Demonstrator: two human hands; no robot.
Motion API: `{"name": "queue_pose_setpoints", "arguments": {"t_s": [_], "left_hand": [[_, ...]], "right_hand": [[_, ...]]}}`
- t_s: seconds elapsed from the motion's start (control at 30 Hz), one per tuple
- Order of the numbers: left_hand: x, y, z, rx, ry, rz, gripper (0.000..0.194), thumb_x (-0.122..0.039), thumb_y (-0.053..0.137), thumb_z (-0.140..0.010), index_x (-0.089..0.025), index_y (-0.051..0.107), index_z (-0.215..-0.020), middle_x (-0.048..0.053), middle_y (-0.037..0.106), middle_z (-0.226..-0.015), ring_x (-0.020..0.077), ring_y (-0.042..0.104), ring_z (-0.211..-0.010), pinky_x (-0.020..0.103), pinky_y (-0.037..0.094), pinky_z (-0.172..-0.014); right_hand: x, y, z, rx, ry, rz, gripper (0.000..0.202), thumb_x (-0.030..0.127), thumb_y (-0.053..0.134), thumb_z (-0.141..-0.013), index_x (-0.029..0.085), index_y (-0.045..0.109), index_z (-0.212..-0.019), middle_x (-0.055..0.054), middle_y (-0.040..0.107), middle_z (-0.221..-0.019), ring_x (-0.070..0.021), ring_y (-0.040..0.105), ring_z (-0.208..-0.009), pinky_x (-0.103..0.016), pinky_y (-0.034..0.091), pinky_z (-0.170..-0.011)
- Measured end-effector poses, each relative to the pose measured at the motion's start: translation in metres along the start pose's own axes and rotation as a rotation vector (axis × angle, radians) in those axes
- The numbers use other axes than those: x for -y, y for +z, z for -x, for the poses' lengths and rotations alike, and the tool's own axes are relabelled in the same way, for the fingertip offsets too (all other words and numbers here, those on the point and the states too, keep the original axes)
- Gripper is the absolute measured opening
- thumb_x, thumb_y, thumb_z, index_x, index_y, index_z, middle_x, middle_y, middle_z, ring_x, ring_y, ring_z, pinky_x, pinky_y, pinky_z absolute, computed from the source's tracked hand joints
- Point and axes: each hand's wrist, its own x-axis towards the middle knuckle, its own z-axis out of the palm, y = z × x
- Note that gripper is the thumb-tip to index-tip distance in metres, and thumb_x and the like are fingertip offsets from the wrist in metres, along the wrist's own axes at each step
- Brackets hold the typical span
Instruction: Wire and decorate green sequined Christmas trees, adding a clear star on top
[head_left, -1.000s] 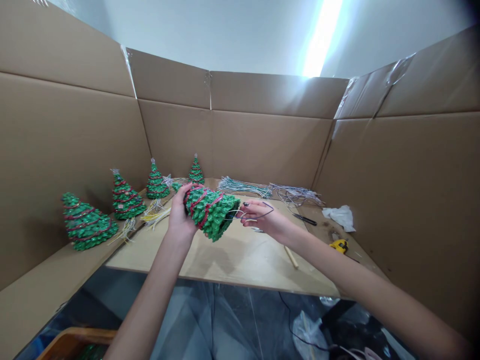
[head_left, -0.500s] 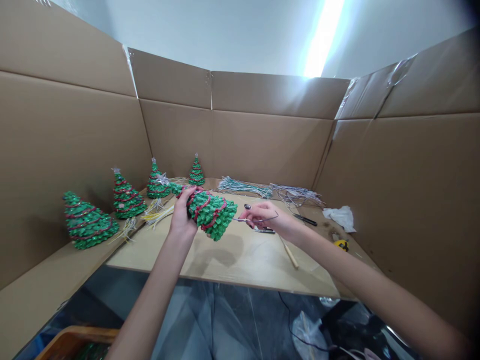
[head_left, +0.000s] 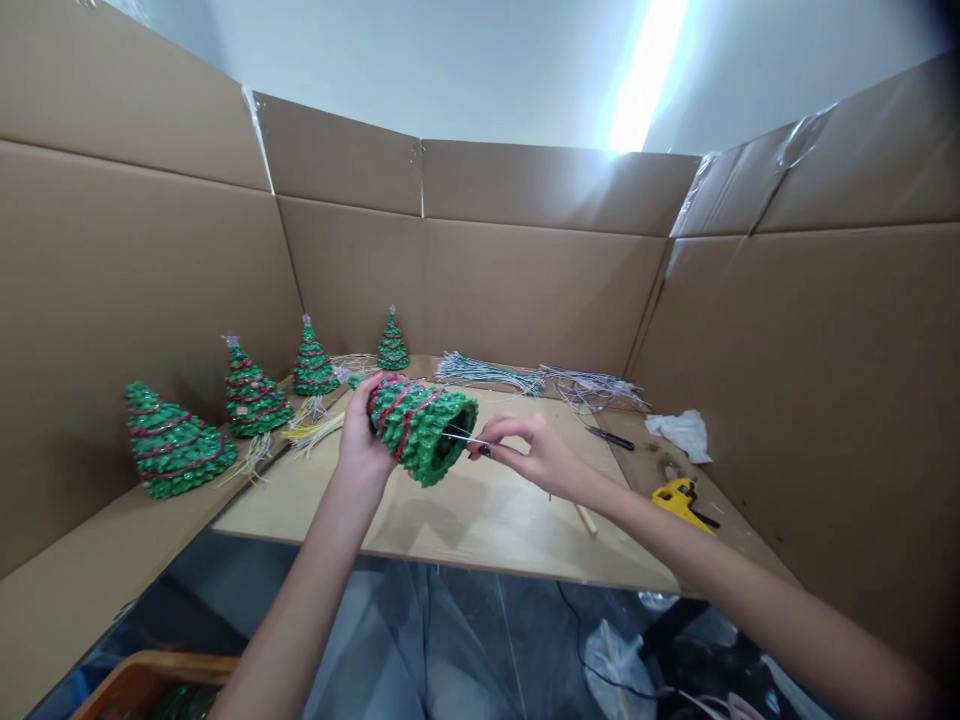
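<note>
A green toy Christmas tree (head_left: pixel 424 430) with red garland lies tilted on its side above the table. My left hand (head_left: pixel 366 425) is closed around its upper part. The hollow open base faces right, toward my right hand (head_left: pixel 517 450). Between thumb and fingers, my right hand pinches a thin wire (head_left: pixel 466 437) that reaches into the hollow. The wire's inner end is hidden inside the tree. Below my right hand lies a wooden-handled tool (head_left: pixel 586 520), partly covered by the hand and forearm.
Several similar trees (head_left: pixel 255 395) stand along the left side and back. Bundles of wires (head_left: pixel 491 373) lie at the back. To the right are a black-handled tool (head_left: pixel 611 438), a white tissue (head_left: pixel 681 435) and a yellow glue gun (head_left: pixel 679 500). Cardboard walls (head_left: pixel 540 290) enclose the table.
The tree has turned so that its hollow base now shows. My right hand has moved slightly left and lower, with the wire now inside the opening. More of the glue gun is visible.
</note>
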Motion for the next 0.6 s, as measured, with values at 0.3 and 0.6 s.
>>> {"name": "queue_pose_setpoints", "arguments": {"t_s": [0.3, 0.6], "left_hand": [[-0.001, 0.008, 0.011, 0.027, -0.109, 0.053, 0.016, -0.034, 0.072, -0.07, -0.02, 0.065, -0.073, -0.001, 0.071, -0.069, 0.015, 0.069, -0.064, 0.026, 0.059, -0.068], [-0.006, 0.011, 0.031, 0.065, -0.134, -0.001, 0.023, -0.044, 0.072, -0.075, -0.022, 0.067, -0.077, 0.002, 0.071, -0.071, 0.0263, 0.073, -0.079, 0.036, 0.062, -0.076]], "right_hand": [[0.019, 0.017, 0.008, -0.114, -0.345, 0.304, 0.022, 0.019, 0.051, -0.101, 0.016, 0.073, -0.103, -0.011, 0.076, -0.085, -0.0204, 0.069, -0.076, -0.035, 0.055, -0.069], [0.045, 0.022, 0.009, -0.185, -0.513, 0.423, 0.02, 0.009, 0.046, -0.1, 0.015, 0.065, -0.102, -0.007, 0.07, -0.075, -0.0193, 0.059, -0.074, -0.034, 0.053, -0.068]]}}
